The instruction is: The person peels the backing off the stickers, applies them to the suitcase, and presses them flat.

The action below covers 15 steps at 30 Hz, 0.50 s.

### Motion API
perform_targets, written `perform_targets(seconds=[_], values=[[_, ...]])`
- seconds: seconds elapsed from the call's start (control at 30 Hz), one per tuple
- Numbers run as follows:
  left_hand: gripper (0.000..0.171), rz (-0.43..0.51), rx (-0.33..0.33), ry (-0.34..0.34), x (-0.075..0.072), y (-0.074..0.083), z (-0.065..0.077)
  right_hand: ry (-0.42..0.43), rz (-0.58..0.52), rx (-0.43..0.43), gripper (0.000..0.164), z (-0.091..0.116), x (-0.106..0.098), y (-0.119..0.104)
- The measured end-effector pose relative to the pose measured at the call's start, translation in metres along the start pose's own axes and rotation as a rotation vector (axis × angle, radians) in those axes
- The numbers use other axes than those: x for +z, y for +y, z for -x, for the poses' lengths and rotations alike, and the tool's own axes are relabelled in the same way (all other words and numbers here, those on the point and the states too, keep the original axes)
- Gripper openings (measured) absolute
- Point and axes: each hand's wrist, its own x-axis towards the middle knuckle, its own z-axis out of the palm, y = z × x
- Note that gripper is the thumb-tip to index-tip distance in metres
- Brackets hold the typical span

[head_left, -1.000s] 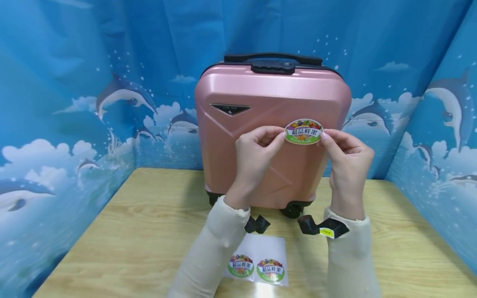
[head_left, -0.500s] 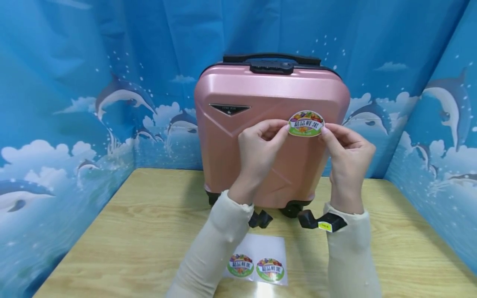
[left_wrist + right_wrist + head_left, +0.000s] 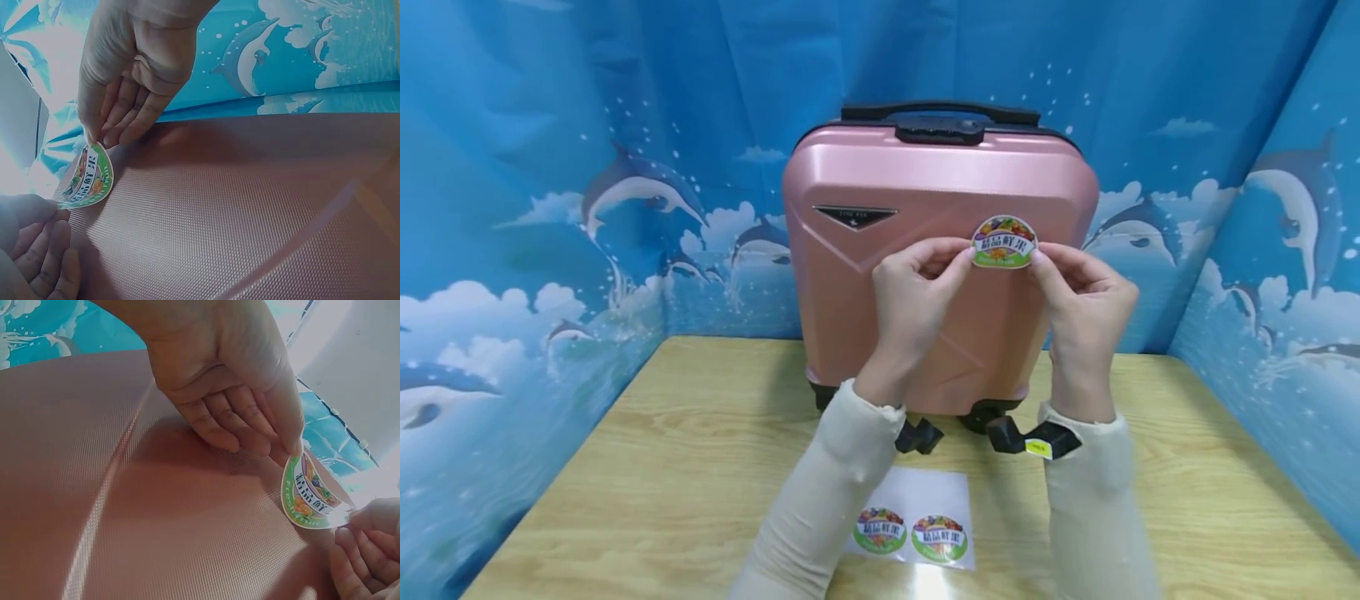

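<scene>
Pink suitcase point(image 3: 940, 212) wall stands just behind the fingertips, and between them bows an oval sticker point(image 3: 1004, 242). The left hand point(image 3: 917, 296) and right hand point(image 3: 1088, 304) each pinch one end with thumb and forefinger, probably to leave its middle and underside free (whether it touches the suitcase, I cannot tell). Nearer the person, below the fingers, lies a sheet point(image 3: 934, 492) bearing two matching stickers point(image 3: 940, 538).

My sticker point(image 3: 1004, 242) is green and white, fruit-patterned; the suitcase point(image 3: 940, 200) pink and black; my sleeves point(image 3: 823, 500) cream; the table point(image 3: 662, 458) yellowish, wood-grained; the curtain point(image 3: 715, 92) blue, dolphin-printed.
</scene>
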Motion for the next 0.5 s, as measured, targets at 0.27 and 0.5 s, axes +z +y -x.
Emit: perform_targets(seconds=[0.27, 0.5], values=[[0.014, -0.049, 0.021, -0.003, -0.0016, -0.0021, -0.0027, 0.003, -0.016, -0.012, 0.021, -0.0014, 0.0035, 0.0031], [0.013, -0.104, 0.070, 0.016, -0.0010, -0.0034, -0.0029, 0.012, 0.021, -0.018, 0.021, 0.0000, 0.0030, 0.0046]])
